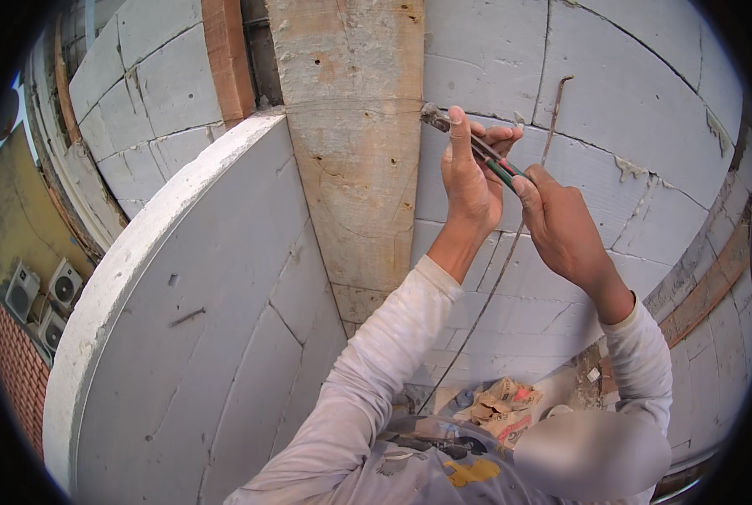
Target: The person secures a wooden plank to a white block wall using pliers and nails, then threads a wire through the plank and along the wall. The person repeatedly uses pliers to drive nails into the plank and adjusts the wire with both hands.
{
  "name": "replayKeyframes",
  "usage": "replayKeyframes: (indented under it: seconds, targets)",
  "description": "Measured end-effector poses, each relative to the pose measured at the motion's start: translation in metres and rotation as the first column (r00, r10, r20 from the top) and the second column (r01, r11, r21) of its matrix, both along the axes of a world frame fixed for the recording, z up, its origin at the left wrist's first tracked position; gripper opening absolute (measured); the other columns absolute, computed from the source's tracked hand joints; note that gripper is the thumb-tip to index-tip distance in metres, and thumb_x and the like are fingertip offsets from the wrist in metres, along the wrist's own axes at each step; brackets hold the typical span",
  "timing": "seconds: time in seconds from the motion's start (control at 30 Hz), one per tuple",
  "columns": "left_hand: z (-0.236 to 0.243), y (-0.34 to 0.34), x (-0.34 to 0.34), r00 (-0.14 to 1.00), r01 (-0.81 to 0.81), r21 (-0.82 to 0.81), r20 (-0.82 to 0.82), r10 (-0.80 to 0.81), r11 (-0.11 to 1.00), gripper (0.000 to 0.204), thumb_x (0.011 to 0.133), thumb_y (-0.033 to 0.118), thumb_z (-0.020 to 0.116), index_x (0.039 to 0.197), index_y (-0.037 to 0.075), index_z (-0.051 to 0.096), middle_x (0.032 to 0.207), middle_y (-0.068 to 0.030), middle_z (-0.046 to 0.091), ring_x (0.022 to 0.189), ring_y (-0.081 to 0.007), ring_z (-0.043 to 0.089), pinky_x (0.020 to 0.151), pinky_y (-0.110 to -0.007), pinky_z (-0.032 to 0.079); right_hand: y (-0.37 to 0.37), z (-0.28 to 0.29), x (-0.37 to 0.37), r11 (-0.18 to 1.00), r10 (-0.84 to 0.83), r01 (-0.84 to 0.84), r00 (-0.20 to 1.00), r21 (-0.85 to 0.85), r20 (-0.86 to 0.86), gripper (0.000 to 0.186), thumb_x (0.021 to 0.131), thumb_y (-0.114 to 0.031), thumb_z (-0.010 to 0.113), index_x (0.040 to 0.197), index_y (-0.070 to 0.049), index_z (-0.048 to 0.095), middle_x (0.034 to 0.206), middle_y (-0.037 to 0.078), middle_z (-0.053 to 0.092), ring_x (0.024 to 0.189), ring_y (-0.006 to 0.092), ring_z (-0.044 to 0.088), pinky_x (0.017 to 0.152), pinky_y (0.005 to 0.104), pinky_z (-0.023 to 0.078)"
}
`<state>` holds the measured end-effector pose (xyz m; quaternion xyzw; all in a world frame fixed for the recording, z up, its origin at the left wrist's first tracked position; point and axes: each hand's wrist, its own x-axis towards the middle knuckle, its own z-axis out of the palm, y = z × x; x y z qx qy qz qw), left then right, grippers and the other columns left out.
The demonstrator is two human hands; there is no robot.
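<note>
My right hand (553,219) grips the green-and-red handle of a metal hand tool (490,156), which slants up to the left to a dirty grey head. My left hand (469,185) is around the tool's upper part, thumb upright and fingers curled behind it. The head is near the join of a pale, stained vertical panel (342,194) and the white block wall (620,101); I cannot tell if it touches. A thin rusty rod (501,273) with a bent top runs upright behind my hands and down toward the floor.
A white block partition (208,320) with a rough top edge stands at left, a nail in its face. Crumpled paper sacks (498,404) lie low behind my arms. At far left are outdoor air-conditioner units (64,286) and a tiled roof (14,370); a timber strip (224,59) runs up the wall.
</note>
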<state>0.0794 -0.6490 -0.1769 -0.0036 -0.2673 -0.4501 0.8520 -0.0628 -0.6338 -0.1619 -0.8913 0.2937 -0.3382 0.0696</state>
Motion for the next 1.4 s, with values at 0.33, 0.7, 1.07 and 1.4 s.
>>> replayKeyframes:
  seconds: [0.33, 0.7, 1.07, 1.4]
  targets:
    - [0.021, -0.008, 0.008, 0.990, 0.122, -0.007, -0.077, -0.122, 0.993, 0.043, 0.107, 0.040, 0.056, 0.073, 0.018, 0.042, 0.060, 0.0053, 0.026, 0.052, -0.0107, 0.032, 0.061, -0.028, 0.047, -0.003, 0.004, 0.001, 0.999, 0.025, -0.020, 0.979, -0.027, 0.202, 0.042, 0.110, -0.041, 0.048, 0.112, 0.000, 0.057, 0.067, 0.012, 0.054, 0.059, 0.0229, 0.054, 0.056, 0.0373, 0.044]
    - [0.028, 0.004, 0.012, 0.969, 0.186, 0.027, -0.173, -0.178, 0.982, 0.047, 0.103, 0.044, 0.064, 0.070, 0.019, 0.042, 0.058, 0.0056, 0.034, 0.050, -0.0116, 0.039, 0.057, -0.029, 0.050, -0.010, 0.010, -0.004, 0.722, 0.121, -0.225, 0.972, 0.654, 0.201, 0.048, 0.112, -0.047, 0.038, 0.111, -0.002, 0.056, 0.069, 0.004, 0.053, 0.057, 0.0125, 0.050, 0.051, 0.0310, 0.040]
    - [-0.002, -0.008, 0.037, 0.975, 0.143, 0.062, 0.166, -0.151, 0.988, 0.049, 0.102, 0.042, 0.066, 0.068, 0.021, 0.037, 0.054, 0.0075, 0.027, 0.043, -0.0063, 0.028, 0.044, -0.025, 0.036, -0.013, -0.017, 0.016, 0.423, 0.186, -0.376, 0.927, 0.824, 0.327, 0.045, 0.109, -0.050, 0.047, 0.107, -0.006, 0.055, 0.069, -0.005, 0.044, 0.055, 0.0054, 0.037, 0.048, 0.0247, 0.032]
    - [-0.055, 0.050, 0.085, 0.322, -0.551, 0.124, 0.944, 0.073, 0.825, 0.055, 0.102, 0.049, 0.063, 0.113, -0.005, 0.069, 0.087, -0.0108, 0.073, 0.086, -0.0194, 0.073, 0.076, -0.031, 0.056, 0.000, -0.055, 0.040, 0.528, 0.142, -0.464, 0.874, 0.711, 0.465, 0.046, 0.108, -0.043, 0.055, 0.127, -0.002, 0.058, 0.072, -0.005, 0.042, 0.056, 0.0052, 0.044, 0.051, 0.0251, 0.043]
